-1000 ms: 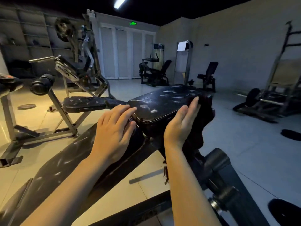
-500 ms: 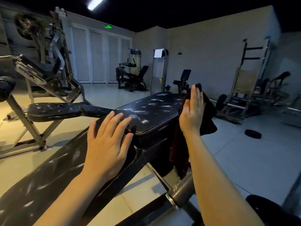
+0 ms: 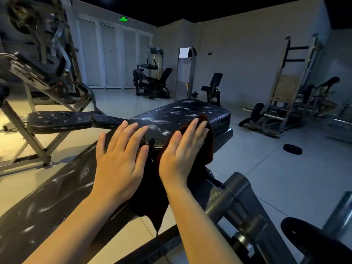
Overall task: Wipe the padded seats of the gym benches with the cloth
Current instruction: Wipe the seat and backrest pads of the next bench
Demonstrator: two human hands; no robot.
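Wiping step: right hand (image 3: 183, 149), fingers straight, presses dark cloth (image 3: 206, 149) onto near edge of padded seat (image 3: 182, 115); left hand (image 3: 122, 159) flat, holding nothing. Next: sweep cloth across scuffed top.

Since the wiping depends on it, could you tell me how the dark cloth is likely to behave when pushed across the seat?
The dark reddish-brown cloth is probably floppy: it drapes over the black padded seat edge and hangs below. It likely bunches unless pressed flat, as the right hand does with straight fingers.
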